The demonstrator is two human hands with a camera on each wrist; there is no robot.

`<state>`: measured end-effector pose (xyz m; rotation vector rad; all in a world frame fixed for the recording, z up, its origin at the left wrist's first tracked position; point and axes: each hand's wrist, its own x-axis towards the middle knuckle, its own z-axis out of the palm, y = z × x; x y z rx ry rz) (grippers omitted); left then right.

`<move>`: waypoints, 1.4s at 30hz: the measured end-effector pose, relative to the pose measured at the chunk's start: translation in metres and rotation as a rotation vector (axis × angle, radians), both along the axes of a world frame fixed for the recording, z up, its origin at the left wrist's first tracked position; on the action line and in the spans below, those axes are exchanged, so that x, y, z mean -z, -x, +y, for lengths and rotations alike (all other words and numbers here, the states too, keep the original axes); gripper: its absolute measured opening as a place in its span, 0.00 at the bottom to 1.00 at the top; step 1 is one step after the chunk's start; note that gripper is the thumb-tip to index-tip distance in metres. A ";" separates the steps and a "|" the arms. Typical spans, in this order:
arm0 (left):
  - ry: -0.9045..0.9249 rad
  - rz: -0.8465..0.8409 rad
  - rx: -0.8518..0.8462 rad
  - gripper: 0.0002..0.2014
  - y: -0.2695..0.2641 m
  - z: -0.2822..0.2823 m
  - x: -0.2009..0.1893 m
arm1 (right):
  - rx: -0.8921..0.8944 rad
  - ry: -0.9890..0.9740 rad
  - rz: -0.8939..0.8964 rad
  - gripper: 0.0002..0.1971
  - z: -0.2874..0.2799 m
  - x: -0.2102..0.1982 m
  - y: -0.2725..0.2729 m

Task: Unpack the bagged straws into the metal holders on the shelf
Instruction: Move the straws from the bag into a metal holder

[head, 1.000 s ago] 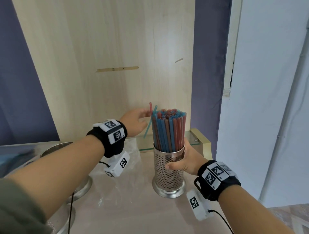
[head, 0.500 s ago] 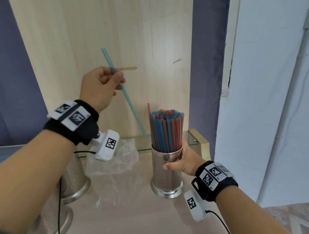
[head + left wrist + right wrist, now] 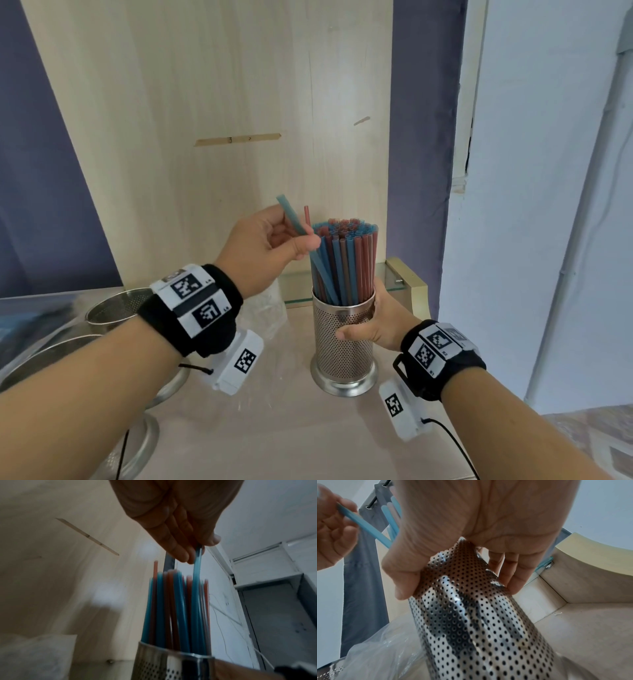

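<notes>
A perforated metal holder point(image 3: 343, 346) stands upright on the pale shelf, packed with several blue and red straws point(image 3: 349, 260). My right hand point(image 3: 368, 329) grips the holder's upper wall point(image 3: 467, 601) from the right. My left hand point(image 3: 274, 245) pinches one blue straw point(image 3: 295, 221) near its top. That straw slants down into the holder's left side, its lower end inside the rim. The left wrist view has the pinched blue straw point(image 3: 197, 566) going down among the others point(image 3: 171, 608). One red straw point(image 3: 307, 219) stands taller than the rest.
An empty clear plastic bag point(image 3: 267, 310) lies crumpled on the shelf behind my left wrist. Two more metal holders point(image 3: 113, 308) stand at the left edge. A wooden back panel point(image 3: 205, 102) rises close behind, and a glass ledge point(image 3: 394, 279) with a gold bracket sits at the right.
My left hand came down from high at the left with the blue straw and put its lower end into the holder. My right hand stayed on the holder.
</notes>
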<state>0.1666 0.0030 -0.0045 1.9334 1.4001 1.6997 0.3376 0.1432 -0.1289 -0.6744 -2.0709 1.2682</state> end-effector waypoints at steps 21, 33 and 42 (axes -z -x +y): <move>-0.050 0.717 -0.280 0.41 0.001 0.020 0.037 | -0.007 -0.013 0.030 0.51 -0.008 -0.002 0.000; 0.015 0.530 -0.415 0.38 0.006 -0.006 0.033 | 0.083 -0.027 -0.038 0.58 -0.017 -0.003 -0.002; 0.599 0.477 -0.784 0.65 0.094 -0.041 0.107 | 0.353 -0.087 -0.108 0.54 -0.037 -0.002 -0.026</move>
